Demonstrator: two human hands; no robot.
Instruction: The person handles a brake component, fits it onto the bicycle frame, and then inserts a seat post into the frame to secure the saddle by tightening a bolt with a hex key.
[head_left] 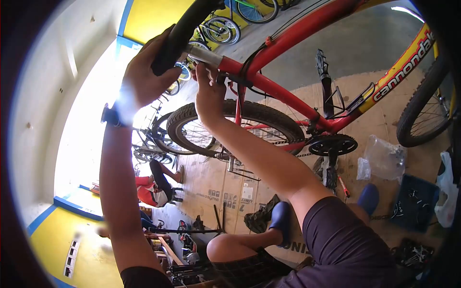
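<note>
Saddle [178,41] of the red bicycle [288,99], atop the silver seatpost [204,54] above cardboard [197,173], is gripped by the left hand [144,72]. Right hand [210,93], fingers bent, is at the seatpost's lower end; whether it grips cannot be determined.

Red and yellow bicycle frame [283,97], black saddle [178,36], silver seatpost [206,55], 2 blue shoes [280,218]

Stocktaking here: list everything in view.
Cannondale bicycle: one, red and yellow, centre
Saddle: one, black, top
Seatpost: one, silver, below saddle
Other bicycles: several, mixed, background
Person: one, red top, background
Cardboard: unclear count, brown, floor
Plastic bags: at least two, clear and white, right
Tray: one, blue, lower right
Hand tool: one, red, floor
Cloth: one, black, floor
Clogs: two, blue, feet
Wristwatch: one, dark, left wrist
Left grip: one, bare, on saddle
Right grip: one, bare, near seatpost
</note>
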